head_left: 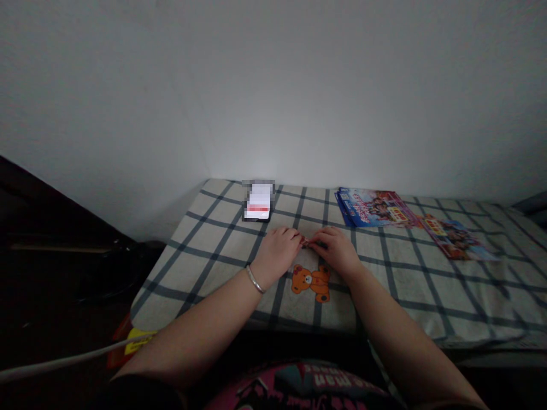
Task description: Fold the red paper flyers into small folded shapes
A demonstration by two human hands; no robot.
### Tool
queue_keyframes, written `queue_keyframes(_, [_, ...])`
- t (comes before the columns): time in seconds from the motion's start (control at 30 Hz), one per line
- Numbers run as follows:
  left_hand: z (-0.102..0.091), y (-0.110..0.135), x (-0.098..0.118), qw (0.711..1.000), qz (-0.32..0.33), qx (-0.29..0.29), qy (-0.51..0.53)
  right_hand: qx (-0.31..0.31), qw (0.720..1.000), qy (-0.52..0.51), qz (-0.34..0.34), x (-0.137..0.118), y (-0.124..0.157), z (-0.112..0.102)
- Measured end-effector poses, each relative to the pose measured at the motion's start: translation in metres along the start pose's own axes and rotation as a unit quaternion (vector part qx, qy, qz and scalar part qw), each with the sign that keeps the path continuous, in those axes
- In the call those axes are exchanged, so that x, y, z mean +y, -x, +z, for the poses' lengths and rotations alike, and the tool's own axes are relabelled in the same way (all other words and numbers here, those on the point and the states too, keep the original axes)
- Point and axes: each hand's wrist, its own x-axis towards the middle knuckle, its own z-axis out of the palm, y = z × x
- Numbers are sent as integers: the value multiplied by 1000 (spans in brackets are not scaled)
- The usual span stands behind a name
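Note:
My left hand (277, 246) and my right hand (335, 247) rest close together on a checked cloth (384, 279) with an orange bear print (313, 282). Both hands have their fingers curled and pinch a very small reddish thing (305, 243) between their fingertips. It is too small to name. A silver bangle (255, 279) sits on my left wrist.
A phone (258, 201) with a lit screen lies on the cloth behind my left hand. Blue printed booklets (370, 208) and a second booklet (457, 238) lie at the back right. A white wall stands behind. Dark floor and a white cable (64, 361) are at the left.

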Motion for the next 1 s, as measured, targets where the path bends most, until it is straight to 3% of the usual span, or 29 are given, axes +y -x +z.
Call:
queue_keyframes(0.2, [-2,-1,-4,1000,-10,-6,24,-22,997,40,-64,-1,2,1])
queue_keyframes(1.0, [-3,0,4,1000,-10,-14,-26,-79,982,144,-91,-15,4,-7])
